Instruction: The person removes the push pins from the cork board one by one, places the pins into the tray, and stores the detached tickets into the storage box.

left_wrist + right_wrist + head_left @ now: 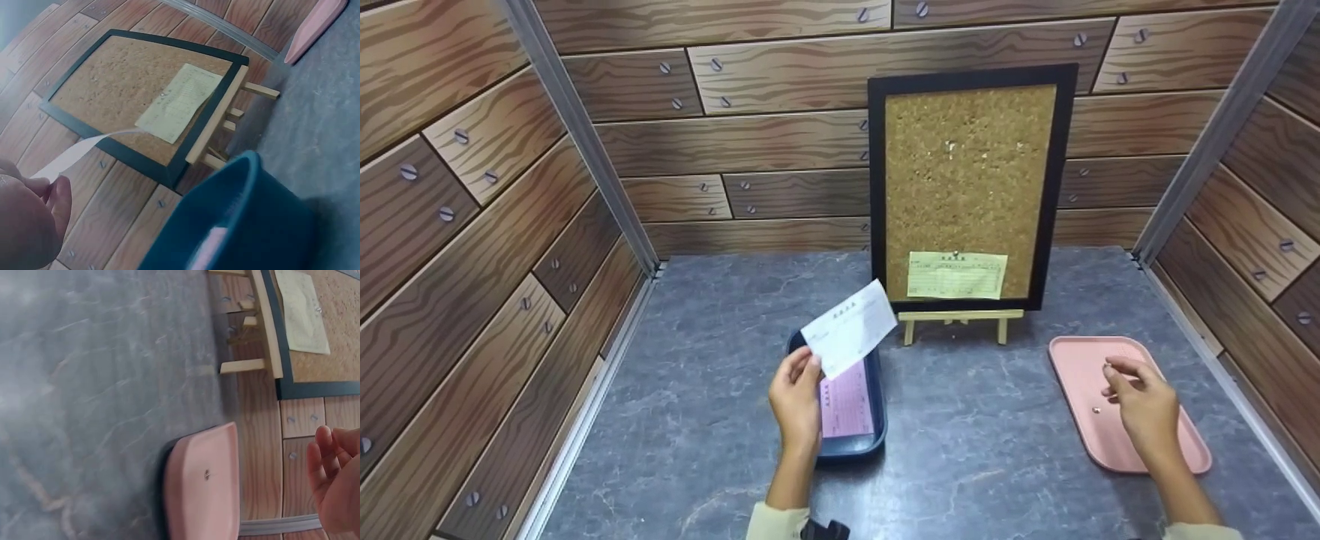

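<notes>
My left hand (797, 397) pinches a white printed paper slip (851, 328) by its lower left corner, tilted over a dark blue bin (851, 451). Inside that bin lies a pink printed slip (846, 405). Above the pink tray (1080, 360), my right hand (1146, 405) has thumb and fingertips pinched on a small shiny push pin, mostly hidden by the fingers. Another push pin (1096, 410) lies in the tray. A framed cork board (971, 187) leans upright at the back, with a yellow slip (956, 275) fixed near its bottom by a pin (956, 254).
A small wooden easel (960, 316) supports the cork board. Grey marbled tabletop (697, 375) lies around the bin and tray. Wood-patterned walls (780, 142) with metal corner strips (585, 135) enclose the back and both sides.
</notes>
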A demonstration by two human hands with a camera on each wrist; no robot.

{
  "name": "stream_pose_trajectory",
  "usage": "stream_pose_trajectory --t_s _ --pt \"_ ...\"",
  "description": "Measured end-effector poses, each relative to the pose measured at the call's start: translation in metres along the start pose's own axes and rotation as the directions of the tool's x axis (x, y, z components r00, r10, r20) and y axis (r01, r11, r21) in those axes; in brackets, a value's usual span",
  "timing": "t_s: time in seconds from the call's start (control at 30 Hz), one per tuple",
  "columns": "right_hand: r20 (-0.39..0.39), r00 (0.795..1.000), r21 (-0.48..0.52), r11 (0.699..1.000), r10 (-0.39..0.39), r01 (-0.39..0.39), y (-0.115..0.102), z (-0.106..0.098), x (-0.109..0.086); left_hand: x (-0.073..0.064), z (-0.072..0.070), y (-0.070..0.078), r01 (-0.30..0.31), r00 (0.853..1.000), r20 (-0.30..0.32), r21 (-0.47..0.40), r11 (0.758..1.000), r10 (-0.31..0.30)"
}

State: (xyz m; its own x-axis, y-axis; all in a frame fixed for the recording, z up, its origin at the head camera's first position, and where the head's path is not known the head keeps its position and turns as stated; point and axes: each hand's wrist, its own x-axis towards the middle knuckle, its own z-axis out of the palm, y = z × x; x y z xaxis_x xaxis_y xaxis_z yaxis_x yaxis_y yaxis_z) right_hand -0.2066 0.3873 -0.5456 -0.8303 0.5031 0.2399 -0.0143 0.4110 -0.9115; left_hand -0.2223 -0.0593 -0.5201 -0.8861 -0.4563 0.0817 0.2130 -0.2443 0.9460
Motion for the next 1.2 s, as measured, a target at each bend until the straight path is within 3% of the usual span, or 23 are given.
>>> stream_pose_trajectory --t_s 0.43,0.7,0.93,1.2 --pt "0.016 0.998 -0.079 0.995 0.058 -0.057 0.027 -0.009 -0.011 -0.019 -0.028 -0.022 0.082 0.988 -0.132 -0.02 0.996 -0.084" --pt "0.022 0.998 -0.113 0.992 0.067 -0.064 0.037 -0.01 -0.017 -0.024 -0.034 -0.031 0.108 0.977 -0.186 0.0 0.994 -0.106" --pt "0.024 0.997 -0.12 0.99 0.074 -0.07 0.042 -0.011 -0.019 -0.024 -0.03 -0.037 0.103 0.977 -0.187 0.001 0.995 -0.101" --pt "0.023 0.994 -0.211 0.972 0.107 -0.1 0.049 -0.015 -0.018 -0.032 -0.027 -0.038 0.135 0.979 -0.148 -0.025 0.991 -0.137"
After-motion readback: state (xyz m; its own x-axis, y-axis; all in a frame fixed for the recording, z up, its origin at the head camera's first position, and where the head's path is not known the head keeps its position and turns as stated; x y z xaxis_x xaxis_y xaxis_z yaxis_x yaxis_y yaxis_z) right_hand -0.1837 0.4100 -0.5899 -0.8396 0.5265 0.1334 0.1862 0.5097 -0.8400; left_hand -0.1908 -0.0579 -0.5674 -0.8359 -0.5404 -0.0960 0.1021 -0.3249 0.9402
